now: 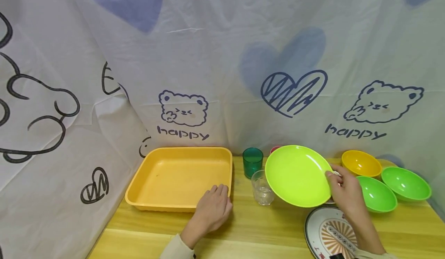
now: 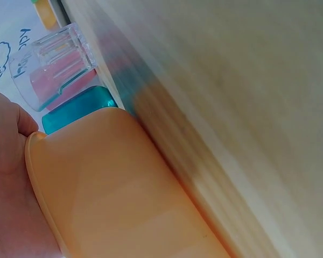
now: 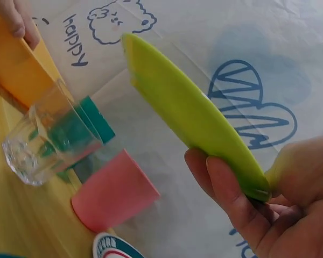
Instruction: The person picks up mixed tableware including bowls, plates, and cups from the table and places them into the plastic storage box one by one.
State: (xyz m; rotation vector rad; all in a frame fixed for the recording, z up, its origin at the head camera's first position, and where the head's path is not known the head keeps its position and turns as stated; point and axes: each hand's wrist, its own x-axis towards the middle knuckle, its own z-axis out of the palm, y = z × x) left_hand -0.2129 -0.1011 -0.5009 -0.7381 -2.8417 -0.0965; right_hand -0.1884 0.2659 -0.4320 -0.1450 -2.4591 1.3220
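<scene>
A lime-green plate [image 1: 299,176] is held up off the table, tilted, its right rim pinched between the thumb and fingers of my right hand [image 1: 347,191]. From the right wrist view the plate [image 3: 194,115] appears nearly edge-on, with fingertips [image 3: 220,174] against its underside. My left hand [image 1: 213,209] grips the near right corner of an orange-yellow tray [image 1: 180,207], fingers over the rim. In the left wrist view the tray's outer wall [image 2: 118,183] fills the lower middle beside that hand. Nothing lies in the tray.
Right of the tray stand a green cup [image 1: 252,162], a clear glass [image 1: 263,193] and a pink cup [image 3: 116,191]. A patterned plate [image 1: 314,228] lies at the front right. Behind the right hand sit a yellow bowl [image 1: 361,163] and green bowls [image 1: 405,183]. A printed cloth [image 1: 222,58] hangs behind.
</scene>
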